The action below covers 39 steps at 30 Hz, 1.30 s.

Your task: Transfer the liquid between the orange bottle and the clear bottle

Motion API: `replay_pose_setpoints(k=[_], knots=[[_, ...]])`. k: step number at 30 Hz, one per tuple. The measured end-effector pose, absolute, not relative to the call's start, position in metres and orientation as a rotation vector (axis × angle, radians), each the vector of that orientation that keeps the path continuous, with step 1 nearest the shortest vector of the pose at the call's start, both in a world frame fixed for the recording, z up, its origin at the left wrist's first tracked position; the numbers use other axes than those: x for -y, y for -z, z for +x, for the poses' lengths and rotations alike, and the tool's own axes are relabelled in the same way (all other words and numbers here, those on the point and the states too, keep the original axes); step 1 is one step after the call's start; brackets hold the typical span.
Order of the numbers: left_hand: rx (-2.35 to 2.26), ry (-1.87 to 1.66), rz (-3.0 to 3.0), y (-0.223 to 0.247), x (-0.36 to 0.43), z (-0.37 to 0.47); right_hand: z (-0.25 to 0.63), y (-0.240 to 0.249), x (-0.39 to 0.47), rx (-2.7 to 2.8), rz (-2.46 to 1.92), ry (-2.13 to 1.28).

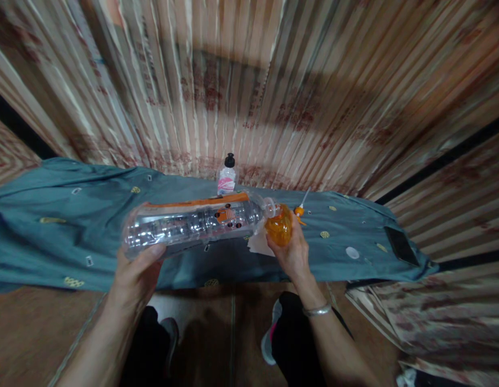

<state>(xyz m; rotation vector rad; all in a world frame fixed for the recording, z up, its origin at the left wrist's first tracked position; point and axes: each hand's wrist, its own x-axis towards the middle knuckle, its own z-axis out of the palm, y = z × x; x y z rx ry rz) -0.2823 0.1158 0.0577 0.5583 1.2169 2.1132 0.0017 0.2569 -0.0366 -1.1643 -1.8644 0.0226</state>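
Nearest, a silver bracelet [317,310] around the right wrist. Left hand [138,269] gripping the base end of a large clear plastic bottle [193,223] with orange print, thumb on the near side. Right hand [293,250] wrapped around a small translucent amber bottle [279,226]. Large bottle in midair over the table, lying almost level, neck to the right, at the top of the amber bottle; contact between the two mouths hard to tell. Beneath, a teal patterned tablecloth [225,269]. Farther right, a black phone [401,246]. Just beyond the amber bottle, an orange spray head [299,211] with thin tube. Behind the large bottle, a small black-capped bottle [227,177], upright. Farthest, a striped backdrop [233,80].
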Motion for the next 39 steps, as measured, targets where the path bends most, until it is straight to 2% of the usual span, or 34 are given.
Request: replay_pose_setpoints(k=[39], knots=[[-1.231, -2.102, 0.551, -0.0561, -0.1164, -0.2831, 0.0031, 0.0368, -0.2578, 1.863, -1.145, 0.014]])
